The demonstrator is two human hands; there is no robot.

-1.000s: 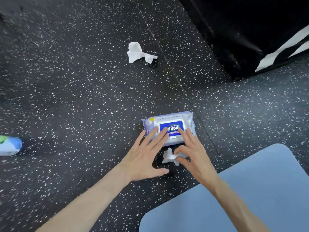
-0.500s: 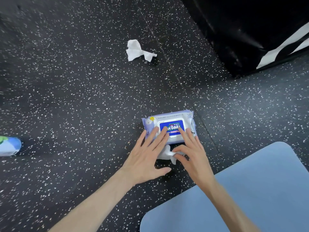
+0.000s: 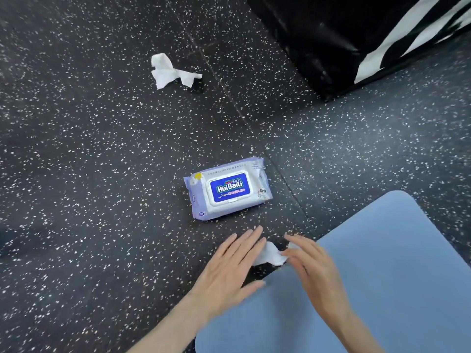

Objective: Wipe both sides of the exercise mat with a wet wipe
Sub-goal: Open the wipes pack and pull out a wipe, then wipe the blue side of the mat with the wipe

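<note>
From the head camera both hands hover low over the floor (image 3: 89,200), palms down. The left hand (image 3: 229,266) has its fingers stretched flat, holding nothing, while the right hand (image 3: 316,271) has the crumpled white wet wipe (image 3: 270,256) in its grip at the fingertips, right at the blue exercise mat's (image 3: 382,276) corner. The wipes pack (image 3: 229,188) lies shut just beyond

Floor (image 3: 102,174): black rubber, white-speckled, seams visible | Pad (image 3: 331,42): glossy black, white stripes — top right | Light: even
</note>
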